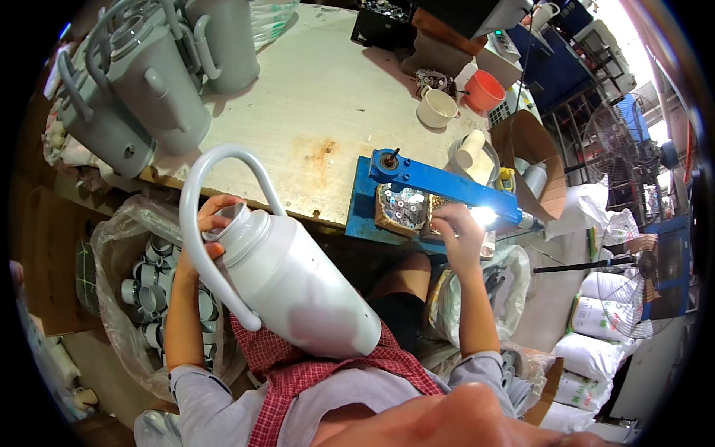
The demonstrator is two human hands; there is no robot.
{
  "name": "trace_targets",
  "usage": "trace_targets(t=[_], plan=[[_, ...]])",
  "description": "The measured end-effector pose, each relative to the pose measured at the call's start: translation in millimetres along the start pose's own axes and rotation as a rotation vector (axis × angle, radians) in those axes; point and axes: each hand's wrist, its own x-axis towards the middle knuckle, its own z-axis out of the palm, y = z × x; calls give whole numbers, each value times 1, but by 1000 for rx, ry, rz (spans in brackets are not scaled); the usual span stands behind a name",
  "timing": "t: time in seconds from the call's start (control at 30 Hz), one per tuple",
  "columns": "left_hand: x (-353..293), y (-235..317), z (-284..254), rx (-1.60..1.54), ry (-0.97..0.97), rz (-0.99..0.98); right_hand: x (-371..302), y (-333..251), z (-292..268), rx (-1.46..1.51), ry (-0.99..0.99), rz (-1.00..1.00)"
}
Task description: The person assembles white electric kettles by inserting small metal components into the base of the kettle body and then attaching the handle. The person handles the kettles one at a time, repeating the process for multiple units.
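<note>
A large grey plastic jug (305, 283) with a long curved handle (195, 216) leans across my lap, its open neck up and to the left. My left hand (212, 227) is closed on the rim of that neck, thumb and fingers on either side. My right hand (460, 229) has its fingers bent together at a small box of tiny brass-coloured parts (438, 203), beneath a blue metal arm (447, 185). Whatever those fingertips hold is hidden. Beside it sits a box of small silver washer-like pieces (404, 206).
Several grey jugs (160, 89) stand at the table's far left. A clear bag of grey rings (153, 290) lies at my left. A cream cup (436, 108), a red cup (484, 91) and a cardboard box (540, 160) are at the right. A bright lamp (484, 216) shines beside my right hand.
</note>
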Motion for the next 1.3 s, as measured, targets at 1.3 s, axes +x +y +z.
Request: trace_targets(t=[1.3], plan=[[-23, 40, 3, 200, 182, -192, 13, 82, 56, -261, -305, -82]])
